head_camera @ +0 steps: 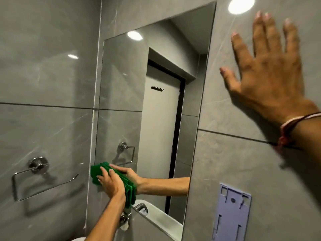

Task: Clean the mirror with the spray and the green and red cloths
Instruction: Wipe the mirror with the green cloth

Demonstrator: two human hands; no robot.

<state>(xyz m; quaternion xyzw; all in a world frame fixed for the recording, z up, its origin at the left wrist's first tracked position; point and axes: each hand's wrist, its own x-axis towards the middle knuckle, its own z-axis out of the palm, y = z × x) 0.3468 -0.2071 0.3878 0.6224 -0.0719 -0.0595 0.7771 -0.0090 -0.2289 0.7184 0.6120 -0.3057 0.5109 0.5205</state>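
Right hand nearest, spread flat on the grey wall tile; wiping step in hand.

Head view only: right grip open, fingers splayed, holding nothing, bracing beside the mirror with a thread band at the wrist. Left hand low down, pressing the folded green cloth against the mirror's bottom left corner, grip flat over the cloth rather than clenched. Tap and basin just below; towel ring on the left wall; lilac bracket to the right. No spray or red cloth in view. Likely next: sweep the cloth up and across the untouched glass, keeping even pressure.
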